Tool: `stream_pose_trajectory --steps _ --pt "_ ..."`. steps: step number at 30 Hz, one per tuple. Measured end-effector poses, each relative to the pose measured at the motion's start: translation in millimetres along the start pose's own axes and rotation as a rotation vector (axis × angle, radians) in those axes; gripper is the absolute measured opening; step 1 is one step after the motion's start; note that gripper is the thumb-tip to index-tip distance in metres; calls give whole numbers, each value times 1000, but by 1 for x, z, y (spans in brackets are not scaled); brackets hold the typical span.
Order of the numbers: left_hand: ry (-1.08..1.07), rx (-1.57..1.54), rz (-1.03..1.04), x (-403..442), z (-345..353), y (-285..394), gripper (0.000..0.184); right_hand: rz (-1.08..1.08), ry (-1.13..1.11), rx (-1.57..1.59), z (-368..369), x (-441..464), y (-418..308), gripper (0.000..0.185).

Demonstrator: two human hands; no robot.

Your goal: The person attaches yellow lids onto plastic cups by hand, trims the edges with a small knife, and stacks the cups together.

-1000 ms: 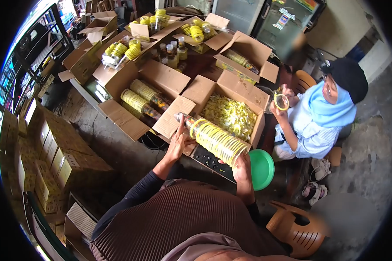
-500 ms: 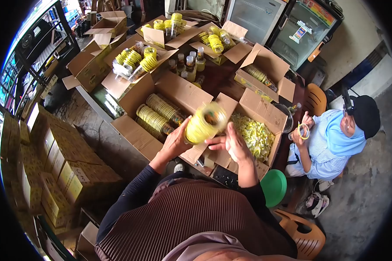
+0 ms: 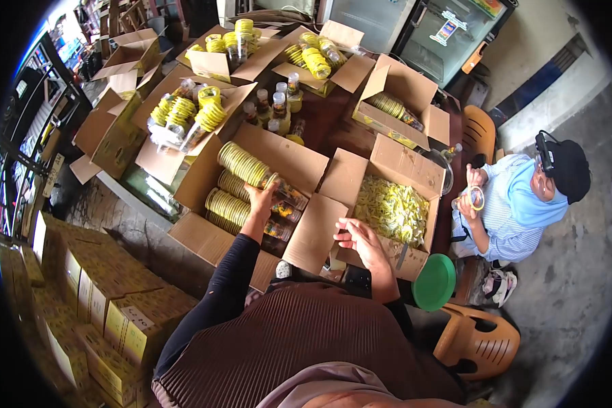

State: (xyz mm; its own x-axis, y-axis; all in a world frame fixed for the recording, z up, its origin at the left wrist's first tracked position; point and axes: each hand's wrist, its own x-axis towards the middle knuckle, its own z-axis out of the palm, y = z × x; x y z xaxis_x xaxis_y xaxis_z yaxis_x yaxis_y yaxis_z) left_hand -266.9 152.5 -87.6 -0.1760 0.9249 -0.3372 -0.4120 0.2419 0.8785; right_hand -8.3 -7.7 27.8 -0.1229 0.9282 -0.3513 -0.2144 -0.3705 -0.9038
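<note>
My left hand is wrapped round the lower end of a stack of yellow-rimmed cups, which lies slanted at the far side of an open cardboard box. More such stacks lie beside it in the box. To the right, my right hand hovers with its fingers apart and nothing in them, near the box flap. Next to it stands a box full of small yellow-and-white pieces.
A co-worker sits at the right holding a clear ring-shaped item. A green plate and an orange chair are near my right arm. Bottles and more open boxes stand farther back; stacked cartons at left.
The cup stack, earlier held between both hands over the table edge, has moved left into the box with my left hand. My right hand has let go of it and stays to the right.
</note>
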Motion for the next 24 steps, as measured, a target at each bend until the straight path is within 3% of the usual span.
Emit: stream_pose_trajectory --steps 2,4,7,14,15,16,18,21,24 --pt "76 -22 -67 13 4 -3 78 16 50 7 -8 -5 12 41" --pt "-9 -38 -68 15 2 -3 78 40 131 8 -12 -11 20 40" --pt "123 304 3 10 7 5 81 62 191 -6 -11 -17 28 38" --pt "43 507 -19 7 -7 13 75 108 270 31 -13 -20 49 36" --pt "69 530 29 -5 -3 25 60 113 280 24 -14 -20 51 36" --pt "68 536 25 -1 -10 23 60 117 288 17 -14 -20 52 36" --pt "-29 732 92 7 -25 28 53 116 294 19 -15 -19 58 35" --pt "18 1066 123 30 -51 41 57 111 298 -70 -11 -8 65 32" --pt "228 1251 287 38 -58 74 47 83 293 -246 -1 21 77 30"
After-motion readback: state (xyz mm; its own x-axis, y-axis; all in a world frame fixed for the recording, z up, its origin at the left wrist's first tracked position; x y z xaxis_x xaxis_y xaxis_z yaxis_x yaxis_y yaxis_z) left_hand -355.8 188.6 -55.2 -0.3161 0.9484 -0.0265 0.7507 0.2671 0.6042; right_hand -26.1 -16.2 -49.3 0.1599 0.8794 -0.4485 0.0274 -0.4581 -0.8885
